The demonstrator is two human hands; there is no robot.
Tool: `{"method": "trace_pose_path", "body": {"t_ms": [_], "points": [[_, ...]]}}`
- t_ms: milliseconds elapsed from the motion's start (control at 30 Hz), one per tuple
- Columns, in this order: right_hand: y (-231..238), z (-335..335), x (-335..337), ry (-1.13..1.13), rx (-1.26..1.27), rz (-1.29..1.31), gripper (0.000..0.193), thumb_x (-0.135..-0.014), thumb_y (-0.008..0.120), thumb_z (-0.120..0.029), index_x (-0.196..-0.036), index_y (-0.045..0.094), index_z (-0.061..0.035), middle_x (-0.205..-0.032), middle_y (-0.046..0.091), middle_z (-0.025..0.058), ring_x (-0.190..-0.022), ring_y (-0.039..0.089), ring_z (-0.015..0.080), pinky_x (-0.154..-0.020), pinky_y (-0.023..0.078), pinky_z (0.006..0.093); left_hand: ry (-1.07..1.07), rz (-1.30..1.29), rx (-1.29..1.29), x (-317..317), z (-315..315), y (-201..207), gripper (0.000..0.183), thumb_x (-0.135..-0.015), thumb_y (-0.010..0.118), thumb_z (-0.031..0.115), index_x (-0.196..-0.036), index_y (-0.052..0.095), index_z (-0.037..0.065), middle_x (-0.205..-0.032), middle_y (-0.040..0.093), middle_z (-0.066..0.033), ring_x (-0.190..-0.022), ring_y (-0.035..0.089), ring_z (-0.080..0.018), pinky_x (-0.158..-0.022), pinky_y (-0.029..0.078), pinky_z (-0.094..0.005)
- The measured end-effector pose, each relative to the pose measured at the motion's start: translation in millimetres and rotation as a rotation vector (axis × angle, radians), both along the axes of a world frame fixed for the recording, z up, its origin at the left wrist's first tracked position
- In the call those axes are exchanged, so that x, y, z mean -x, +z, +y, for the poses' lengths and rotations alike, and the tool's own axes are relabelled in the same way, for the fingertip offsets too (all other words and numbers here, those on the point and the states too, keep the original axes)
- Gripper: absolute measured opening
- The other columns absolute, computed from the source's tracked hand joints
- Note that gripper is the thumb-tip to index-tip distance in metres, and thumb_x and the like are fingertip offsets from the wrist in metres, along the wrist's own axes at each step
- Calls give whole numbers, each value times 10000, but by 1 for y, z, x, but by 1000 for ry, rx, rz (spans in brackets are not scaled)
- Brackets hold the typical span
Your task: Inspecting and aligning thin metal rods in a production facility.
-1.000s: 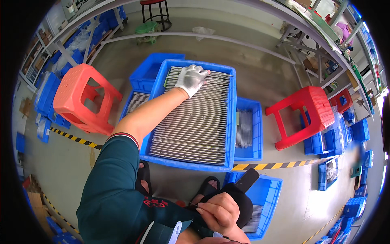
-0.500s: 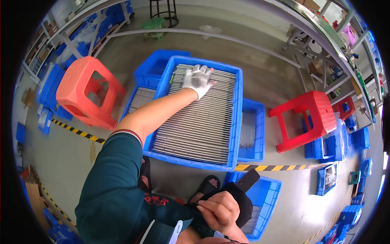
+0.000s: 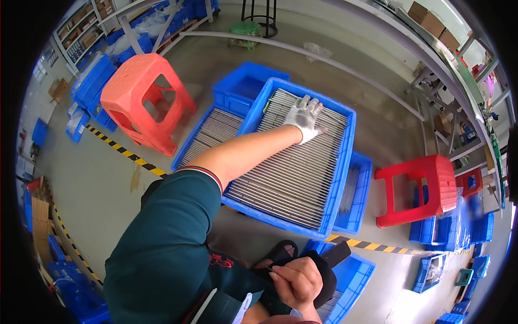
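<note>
My left hand, in a white glove with bare fingertips, lies flat with spread fingers on a layer of thin metal rods. The rods lie side by side in a blue plastic crate, filling it nearly to the rim. My right hand, ungloved, is close to my body over my lap. Its thumb and forefinger are pinched together, and a thin dark bit shows at their tips, too small to name. A dark flat piece sticks out beyond that hand, above another blue crate.
More blue crates with rods stand under and around the main one, at the left and right. An empty-looking blue crate is behind. A salmon stool stands left, a red stool right. Workbench frames run behind.
The whole view has shifted, so the crates and stools appear further right. My left hand stays flat on the rods and my right hand keeps its pinch.
</note>
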State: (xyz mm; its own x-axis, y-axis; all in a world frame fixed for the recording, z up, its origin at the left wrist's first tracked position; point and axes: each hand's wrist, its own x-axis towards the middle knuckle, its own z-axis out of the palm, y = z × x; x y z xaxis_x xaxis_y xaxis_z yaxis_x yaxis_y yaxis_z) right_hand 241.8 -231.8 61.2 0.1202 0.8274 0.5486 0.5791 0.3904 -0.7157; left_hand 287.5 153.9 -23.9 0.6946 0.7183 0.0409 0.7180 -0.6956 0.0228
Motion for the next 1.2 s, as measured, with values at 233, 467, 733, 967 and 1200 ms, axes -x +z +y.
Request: {"method": "trace_pose_path", "body": {"t_ms": [233, 467, 733, 967, 1200], "points": [[0, -2, 7, -31, 21, -51, 285, -690, 867, 4, -947, 750, -40, -813, 671, 61, -694, 634, 230, -597, 501, 336, 140, -52, -11, 0, -29, 9, 896, -997, 454, 704, -1632, 333, 83, -1696, 286, -143, -1580, 228, -334, -1278, 243, -451], [-2, -5, 5, -49, 49, -41, 282, -691, 863, 5, -945, 751, -42, -813, 676, 58, -686, 632, 229, -598, 501, 338, 97, 0, -104, 2, -20, 12, 853, -963, 525, 699, -1548, 482, 81, -1350, 580, -117, -1285, 527, -260, -1019, 477, -368], [0, -8, 1, -66, 58, -45, 277, -691, 860, 7, -940, 750, -47, -817, 685, 60, -693, 639, 230, -599, 509, 334, 60, -387, -8, -20, 2, 7, 599, -976, 638, 527, -1327, 629, 42, -1274, 619, -201, -1243, 584, -338, -1094, 466, -444], [2, -10, 4, -70, 72, -52, 283, -690, 858, 13, -941, 741, -44, -831, 687, 68, -688, 635, 234, -599, 508, 340, 101, -197, -30, -19, 0, 8, 709, -965, 598, 616, -1386, 633, 47, -1300, 619, -123, -1223, 584, -283, -1031, 501, -391], [4, -11, 8, -119, 63, -74, 255, -710, 849, 24, -927, 734, -42, -801, 661, 69, -690, 626, 239, -622, 509, 347, -5, -216, 55, -14, -6, 20, 735, -983, 571, 617, -1518, 534, 114, -1390, 604, -137, -1301, 568, -310, -1097, 473, -402]]}}
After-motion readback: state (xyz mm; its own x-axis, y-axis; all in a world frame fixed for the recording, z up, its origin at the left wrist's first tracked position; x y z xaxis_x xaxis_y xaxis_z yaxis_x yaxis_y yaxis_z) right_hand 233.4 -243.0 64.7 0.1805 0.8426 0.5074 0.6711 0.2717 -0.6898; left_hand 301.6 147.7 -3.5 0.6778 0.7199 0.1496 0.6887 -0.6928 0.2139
